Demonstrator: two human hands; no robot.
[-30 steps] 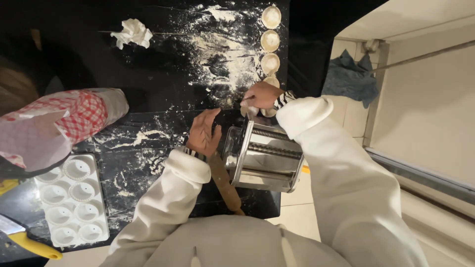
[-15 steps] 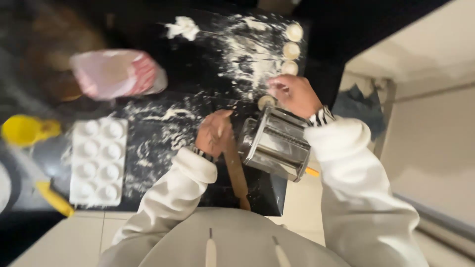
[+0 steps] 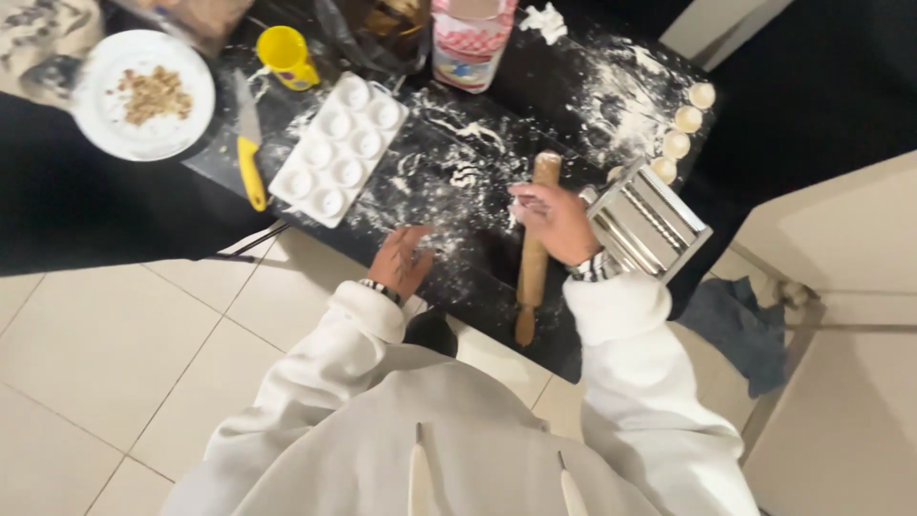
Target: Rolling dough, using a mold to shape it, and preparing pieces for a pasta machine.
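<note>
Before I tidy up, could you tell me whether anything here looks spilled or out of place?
Flour is scattered across the dark counter, thickest near the dough rounds. The rolling pin overhangs the counter's near edge. A blue cloth lies on the floor.

The worktop (image 3: 478, 287) carries all items. The rolling pin (image 3: 533, 250) lies at centre, lengthwise toward the person. The right hand (image 3: 554, 222) sits over it, just left of the pasta machine (image 3: 650, 222) at the right edge. The left hand (image 3: 401, 260) rests on the worktop, left of the rolling pin. Behind the pasta machine, 4 dough discs (image 3: 683, 119) lie in a row along the right edge. The mould tray (image 3: 336, 148) lies left of centre. The knife (image 3: 250, 143) lies left of the tray, with the cup (image 3: 287, 55) behind it and the plate (image 3: 124, 124) further left. The flour bag (image 3: 466, 43) stands at the rear, a crumpled tissue (image 3: 546, 19) to its right.
</note>
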